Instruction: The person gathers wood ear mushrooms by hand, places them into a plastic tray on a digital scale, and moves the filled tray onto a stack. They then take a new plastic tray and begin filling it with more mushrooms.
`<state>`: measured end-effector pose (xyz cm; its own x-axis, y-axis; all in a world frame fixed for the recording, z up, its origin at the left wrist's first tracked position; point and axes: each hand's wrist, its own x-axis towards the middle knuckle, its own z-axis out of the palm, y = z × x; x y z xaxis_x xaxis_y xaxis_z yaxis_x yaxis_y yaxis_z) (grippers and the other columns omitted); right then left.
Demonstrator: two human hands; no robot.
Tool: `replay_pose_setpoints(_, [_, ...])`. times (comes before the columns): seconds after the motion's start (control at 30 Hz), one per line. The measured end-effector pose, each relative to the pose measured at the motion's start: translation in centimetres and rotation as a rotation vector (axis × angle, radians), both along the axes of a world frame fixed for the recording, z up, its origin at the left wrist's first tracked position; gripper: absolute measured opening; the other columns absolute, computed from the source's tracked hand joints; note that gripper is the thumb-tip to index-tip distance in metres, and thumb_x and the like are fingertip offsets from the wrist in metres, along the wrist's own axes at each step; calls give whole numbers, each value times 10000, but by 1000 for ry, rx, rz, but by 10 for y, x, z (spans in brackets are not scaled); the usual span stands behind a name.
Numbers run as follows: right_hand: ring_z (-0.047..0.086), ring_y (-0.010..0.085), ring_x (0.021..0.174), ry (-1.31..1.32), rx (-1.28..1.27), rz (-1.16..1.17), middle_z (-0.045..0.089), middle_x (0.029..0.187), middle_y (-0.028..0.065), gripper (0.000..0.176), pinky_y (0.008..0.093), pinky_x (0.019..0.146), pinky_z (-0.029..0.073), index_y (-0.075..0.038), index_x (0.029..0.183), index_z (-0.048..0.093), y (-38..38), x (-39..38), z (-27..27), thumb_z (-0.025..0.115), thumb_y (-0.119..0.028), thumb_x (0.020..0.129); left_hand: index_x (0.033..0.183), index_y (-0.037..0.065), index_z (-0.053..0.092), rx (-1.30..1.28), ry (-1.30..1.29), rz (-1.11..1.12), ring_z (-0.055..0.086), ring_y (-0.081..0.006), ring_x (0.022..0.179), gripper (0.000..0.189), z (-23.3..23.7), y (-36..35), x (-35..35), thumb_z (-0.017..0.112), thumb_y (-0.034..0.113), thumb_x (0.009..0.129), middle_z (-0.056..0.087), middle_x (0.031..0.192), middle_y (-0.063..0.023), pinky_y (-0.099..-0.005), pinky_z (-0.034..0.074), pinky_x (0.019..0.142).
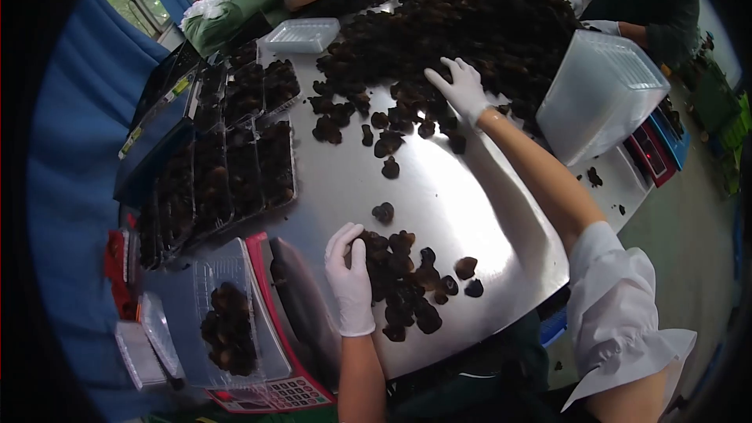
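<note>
Dark brown, lobed pieces that look like wood ear mushrooms lie all over the metal table. My left hand, in a white glove, rests beside a small pile of mushrooms at the near edge. Its fingers are slightly bent, the thumb stands apart, and nothing shows in its grasp. Farther off, my right hand, also gloved, reaches over the front of the large mushroom heap with fingers spread. To the left, a clear plastic tray holding mushrooms sits on a scale with a pink-red frame and keypad.
Filled clear trays stand in rows at the left. A tall stack of empty trays is at the right, near a second red scale. Another tray lies farther back. Two gloved co-workers stand across the metal table.
</note>
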<state>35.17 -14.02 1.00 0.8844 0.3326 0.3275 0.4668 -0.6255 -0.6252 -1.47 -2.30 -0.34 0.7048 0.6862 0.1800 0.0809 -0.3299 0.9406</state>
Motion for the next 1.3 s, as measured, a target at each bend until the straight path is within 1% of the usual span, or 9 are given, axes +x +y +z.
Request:
replay_pose_setpoints(0.13, [437, 433, 1313, 36, -310, 91, 482, 1428, 207, 877, 459, 1111, 375, -121, 1423, 518, 55, -10, 0, 643, -680, 759, 1100, 13, 702, 3, 35, 18, 589, -266, 1165, 206, 4, -2, 2, 604, 30, 920, 637, 1220, -147, -367, 432, 1049])
replay_pose_setpoints(0.27, [641, 333, 1079, 70, -264, 399, 683, 1137, 182, 450, 395, 969, 497, -93, 1238, 656, 30, -38, 18, 645, -233, 811, 1119, 29, 702, -26, 24, 17, 583, -262, 1176, 214, 5, -1, 0, 606, 34, 927, 633, 1228, -140, -368, 428, 1055])
replay_pose_setpoints(0.33, [673, 333, 977, 86, -215, 345, 716, 1016, 143, 428, 390, 929, 517, -78, 1180, 684, -12, -36, 29, 665, -295, 812, 1123, 29, 701, -40, 38, 22, 580, -261, 1181, 216, 10, -2, 0, 607, 36, 929, 631, 1233, -139, -368, 426, 1058])
replay_pose_setpoints(0.5, [474, 345, 1287, -168, -282, 99, 562, 1376, 172, 582, 429, 1075, 401, -95, 1307, 616, -79, -19, -2, 645, -437, 837, 1131, 31, 698, -64, 28, -3, 574, -264, 1189, 222, 13, -7, 2, 600, 30, 932, 628, 1241, -140, -371, 415, 1069])
replay_pose_setpoints(0.73, [372, 478, 1350, -169, -521, 611, 325, 1532, 266, 717, 578, 1120, 302, -84, 1456, 435, -100, -174, 25, 611, -451, 866, 1140, 20, 693, -99, 6, -3, 574, -239, 1191, 225, 10, -5, 1, 577, 24, 946, 600, 1281, -133, -356, 442, 1040])
replay_pose_setpoints(0.93, [558, 380, 1124, -145, -137, 487, 645, 1136, 187, 402, 492, 934, 430, -78, 1223, 636, -76, -133, 51, 572, -333, 919, 1142, 9, 686, -45, 15, -13, 575, -229, 1188, 223, 3, -5, 4, 566, 21, 955, 589, 1281, -126, -341, 460, 1016])
replay_pose_setpoints(1.03, [549, 366, 1174, -426, -62, 162, 665, 1133, 166, 496, 462, 1071, 351, -112, 1251, 618, -20, -83, 18, 614, -444, 882, 1144, 6, 686, -27, 8, -17, 585, -219, 1166, 227, 4, -5, 2, 558, 16, 957, 591, 1271, -122, -331, 465, 1011])
replay_pose_setpoints(1.13, [579, 334, 1154, -138, -327, 171, 689, 1088, 128, 357, 494, 1056, 359, -139, 1152, 668, 5, -63, 9, 630, -360, 874, 1137, -2, 686, -31, -15, -25, 591, -208, 1151, 222, 1, -4, 0, 553, 14, 960, 590, 1273, -120, -326, 469, 1008])
replay_pose_setpoints(1.3, [643, 272, 892, 114, -58, 822, 662, 934, 94, 227, 369, 825, 522, -90, 1035, 713, -21, -128, 30, 701, -143, 814, 1130, -7, 692, -61, -32, 22, 570, -222, 1202, 217, 4, -5, 0, 562, 23, 959, 624, 1248, -120, -331, 411, 1069])
